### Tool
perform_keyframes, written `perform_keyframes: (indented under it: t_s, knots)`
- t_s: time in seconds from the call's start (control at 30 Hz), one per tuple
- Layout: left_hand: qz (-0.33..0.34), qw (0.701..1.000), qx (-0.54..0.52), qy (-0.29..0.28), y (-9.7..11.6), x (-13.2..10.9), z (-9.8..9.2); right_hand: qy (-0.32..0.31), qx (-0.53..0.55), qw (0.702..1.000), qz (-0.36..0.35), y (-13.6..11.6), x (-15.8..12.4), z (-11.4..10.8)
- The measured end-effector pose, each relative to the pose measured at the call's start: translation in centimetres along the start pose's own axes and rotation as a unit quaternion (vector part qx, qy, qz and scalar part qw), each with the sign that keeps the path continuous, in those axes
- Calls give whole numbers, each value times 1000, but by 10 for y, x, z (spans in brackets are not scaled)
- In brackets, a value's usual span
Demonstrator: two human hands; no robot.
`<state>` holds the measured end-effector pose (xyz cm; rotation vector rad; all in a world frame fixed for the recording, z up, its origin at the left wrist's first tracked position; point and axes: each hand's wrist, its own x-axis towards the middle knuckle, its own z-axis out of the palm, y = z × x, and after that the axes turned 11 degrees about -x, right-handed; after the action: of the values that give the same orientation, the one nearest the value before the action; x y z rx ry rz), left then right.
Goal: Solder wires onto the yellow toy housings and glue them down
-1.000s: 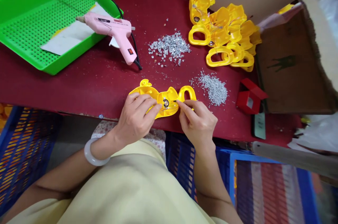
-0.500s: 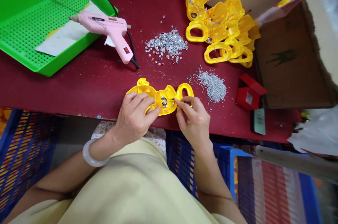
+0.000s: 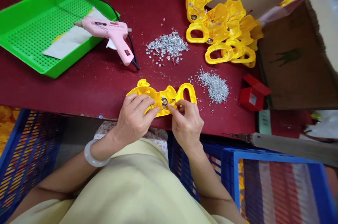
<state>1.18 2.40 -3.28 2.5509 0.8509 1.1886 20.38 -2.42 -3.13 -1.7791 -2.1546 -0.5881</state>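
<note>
A yellow plastic toy shell half lies hollow side up near the table's front edge, its looped handle to the right. A small round metal-rimmed part, like a speaker, sits in its middle section with thin wires nearby. My left hand is closed on the shell's left section, fingers over the near rim. My right hand is closed on the shell at the handle's base. Its thumb reaches in beside the round part, and the curled fingers hide anything small between them.
A pink glue gun rests on a green perforated tray. Beyond the shell lie silver washer-headed screws and a pile of small screws. More yellow shells, a red box and a cardboard box stand right.
My right hand has shifted left and its thumb has moved from the handle's base toward the round part. My left hand keeps its hold. The view has shifted slightly.
</note>
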Motion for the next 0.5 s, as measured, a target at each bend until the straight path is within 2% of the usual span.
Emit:
perform_keyframes:
  t_s: [0.13,0.23,0.33,0.43,0.5]
  knots:
    - [-13,998,-48,-24,-2,-2,-8,7,43,999,14,1,-3,1]
    - [6,993,-101,-54,-6,-3,-22,24,91,995,28,3,-7,2]
    - [19,987,-158,-33,-12,1,-39,32,118,992,34,4,-10,5]
    - [-46,988,-148,11,-20,13,-48,38,130,990,38,3,-11,7]
    - [-107,991,-85,-10,-25,24,-47,43,134,989,42,1,-11,8]
